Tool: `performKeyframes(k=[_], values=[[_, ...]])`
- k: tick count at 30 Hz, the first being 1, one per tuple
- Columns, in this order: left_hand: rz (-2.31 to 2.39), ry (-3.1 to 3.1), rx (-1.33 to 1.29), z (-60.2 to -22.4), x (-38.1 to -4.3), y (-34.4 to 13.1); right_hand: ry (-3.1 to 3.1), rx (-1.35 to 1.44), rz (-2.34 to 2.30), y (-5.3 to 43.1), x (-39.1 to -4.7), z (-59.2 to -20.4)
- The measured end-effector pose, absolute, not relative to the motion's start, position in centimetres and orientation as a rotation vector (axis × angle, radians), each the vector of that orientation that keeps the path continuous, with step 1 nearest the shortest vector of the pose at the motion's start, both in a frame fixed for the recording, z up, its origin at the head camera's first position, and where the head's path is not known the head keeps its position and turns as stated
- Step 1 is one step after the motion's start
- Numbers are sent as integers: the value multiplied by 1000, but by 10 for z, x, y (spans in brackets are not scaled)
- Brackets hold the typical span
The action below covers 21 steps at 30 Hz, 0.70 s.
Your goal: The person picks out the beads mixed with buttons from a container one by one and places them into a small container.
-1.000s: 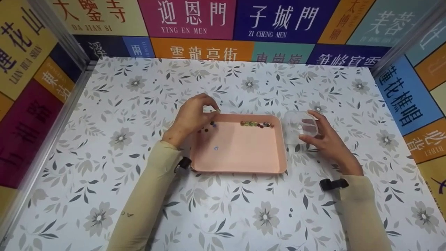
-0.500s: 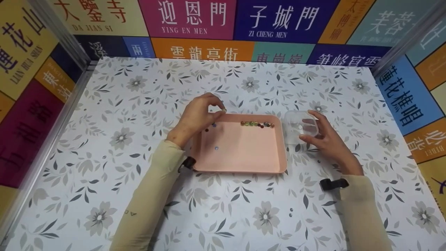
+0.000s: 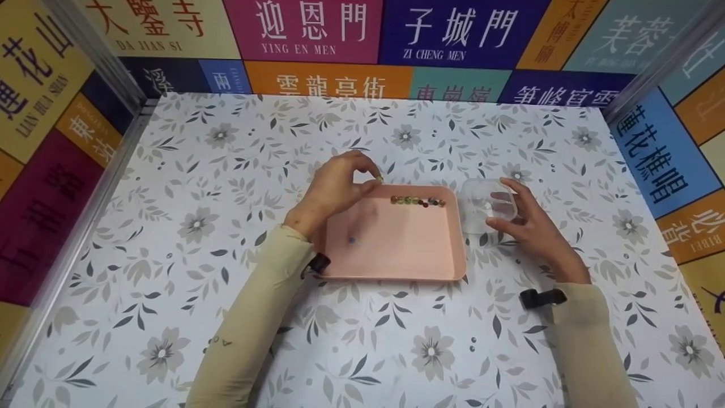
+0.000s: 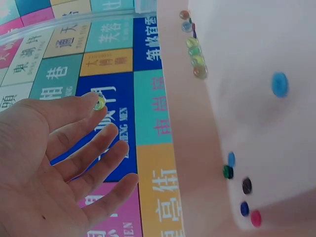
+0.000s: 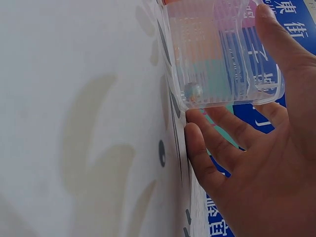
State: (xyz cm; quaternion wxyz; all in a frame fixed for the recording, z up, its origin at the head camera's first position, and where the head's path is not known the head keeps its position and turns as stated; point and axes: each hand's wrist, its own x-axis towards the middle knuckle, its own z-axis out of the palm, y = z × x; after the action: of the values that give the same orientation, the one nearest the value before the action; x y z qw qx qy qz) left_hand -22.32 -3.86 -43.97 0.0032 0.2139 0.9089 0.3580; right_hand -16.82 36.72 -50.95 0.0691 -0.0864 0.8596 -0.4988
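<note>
Marble (image 4: 99, 103) between thumb and forefinger of left hand (image 3: 337, 184), right hand (image 3: 527, 221) curved around container (image 3: 478, 209)

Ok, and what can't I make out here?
Head view: pink tray, left end, hidden by the left grip and sleeve.
Left wrist view: part of the pinched bead, covered by that grip.
Right wrist view: part of the clear box, cut by the top edge; the bead inside, blurred behind the ribbing.

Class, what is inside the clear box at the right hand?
A glassy marble shows through the ribbed clear box, low down. The ribs blur the rest and the right hand covers part of one side, so more marbles cannot be ruled out.
</note>
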Motion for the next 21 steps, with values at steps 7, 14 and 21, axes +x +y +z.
performKeyframes(k=[7,14,21], values=[[1108,2827,718,-436,-224,-28,2578,-257,-1506,367,-168,-509],[1107,2804,684,-432,-224,-20,2583,-254,-1514,365,-169,-508],[1111,2779,701,-432,-227,-13,2580,-266,-1535,366,-168,-508]])
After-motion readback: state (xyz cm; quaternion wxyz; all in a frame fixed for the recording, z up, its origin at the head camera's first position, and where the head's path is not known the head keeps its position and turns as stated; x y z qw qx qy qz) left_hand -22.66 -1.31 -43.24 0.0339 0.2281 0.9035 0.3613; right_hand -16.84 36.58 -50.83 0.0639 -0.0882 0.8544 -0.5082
